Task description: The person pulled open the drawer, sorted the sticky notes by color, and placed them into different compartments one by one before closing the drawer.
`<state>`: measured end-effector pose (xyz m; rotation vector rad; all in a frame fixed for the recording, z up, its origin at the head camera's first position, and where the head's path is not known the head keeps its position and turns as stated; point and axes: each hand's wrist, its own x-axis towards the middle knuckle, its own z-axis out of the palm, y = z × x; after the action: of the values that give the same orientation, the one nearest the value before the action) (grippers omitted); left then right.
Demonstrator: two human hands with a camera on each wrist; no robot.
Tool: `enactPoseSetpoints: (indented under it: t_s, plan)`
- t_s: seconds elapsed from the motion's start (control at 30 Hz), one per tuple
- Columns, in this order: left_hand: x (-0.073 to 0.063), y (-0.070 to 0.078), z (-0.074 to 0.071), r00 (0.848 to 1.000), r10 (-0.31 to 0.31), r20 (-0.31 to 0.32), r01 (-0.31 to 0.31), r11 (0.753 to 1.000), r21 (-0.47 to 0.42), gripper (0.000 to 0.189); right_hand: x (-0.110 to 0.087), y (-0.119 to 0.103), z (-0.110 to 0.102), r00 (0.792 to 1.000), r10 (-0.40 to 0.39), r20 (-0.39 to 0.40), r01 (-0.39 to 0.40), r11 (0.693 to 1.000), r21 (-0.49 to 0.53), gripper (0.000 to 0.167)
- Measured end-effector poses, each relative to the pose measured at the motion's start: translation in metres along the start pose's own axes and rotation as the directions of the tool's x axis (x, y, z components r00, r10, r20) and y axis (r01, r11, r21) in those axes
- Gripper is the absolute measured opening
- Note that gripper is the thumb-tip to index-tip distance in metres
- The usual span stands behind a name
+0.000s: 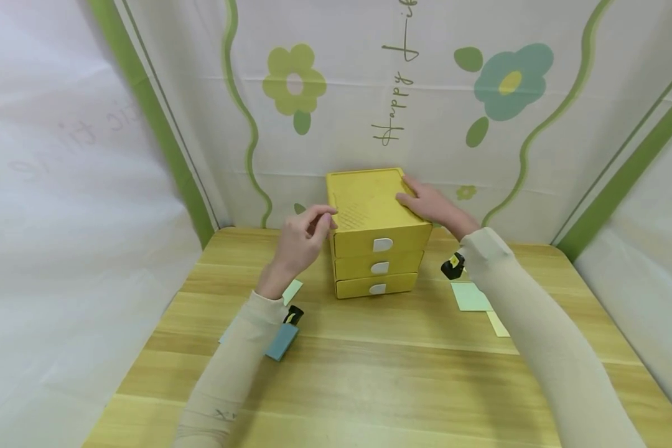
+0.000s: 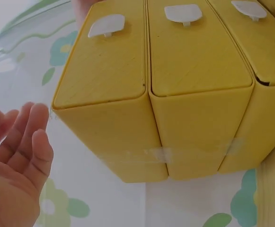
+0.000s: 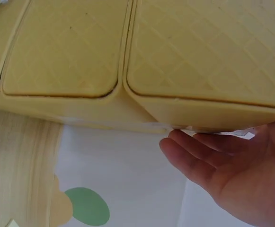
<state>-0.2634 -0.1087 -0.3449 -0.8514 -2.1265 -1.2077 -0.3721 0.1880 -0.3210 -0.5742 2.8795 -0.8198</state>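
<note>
Yellow drawer box [image 1: 369, 236] stands upright on table [image 1: 369, 386], printed cloth [image 1: 336, 137] behind it. Right hand [image 1: 431, 204] rests at box's top right edge, fingers nearly straight, likely steadying it. Left hand [image 1: 299, 242] by box's top left edge, fingers half curled, no held thing visible. Clear tape [image 2: 161, 154] crosses box's left-side seams, probably binding it. White tabs [image 1: 382, 244] face the person; long axis unclear.

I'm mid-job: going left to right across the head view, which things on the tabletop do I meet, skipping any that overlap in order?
Blue block → yellow drawer unit → black-and-yellow item → pale yellow sheet.
</note>
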Motion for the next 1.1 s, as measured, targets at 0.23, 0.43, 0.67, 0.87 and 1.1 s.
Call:
enactPoseSetpoints:
  t_s: [0.23,0.43,0.67,0.87,1.1]
  plan:
    - [-0.014,0.005,0.015,0.998,0.057,-0.009,-0.057,0.996,-0.061,0.021,-0.003,0.0,0.001,1.0,-0.011,0.009,0.01,1.0,0.029,0.07]
    - [-0.022,0.008,0.034,0.996,0.087,-0.01,-0.087,0.996,-0.002,0.019,-0.008,-0.001,0.0,1.0,-0.013,-0.005,0.013,0.998,0.056,0.07]
    - [-0.026,0.017,0.055,0.998,0.057,-0.009,-0.056,0.993,0.101,0.02,-0.013,0.003,-0.002,1.0,-0.006,-0.012,0.007,0.997,0.077,0.072]
    - [-0.028,0.022,0.065,1.0,-0.005,-0.012,0.007,0.985,0.172,0.018,-0.014,0.006,-0.003,1.0,0.008,-0.014,-0.007,0.996,0.086,0.073]
    - [-0.032,0.022,0.073,0.998,-0.059,0.008,0.055,0.97,0.235,0.014,-0.01,0.005,0.0,1.0,-0.001,-0.027,0.002,0.998,0.06,0.072]
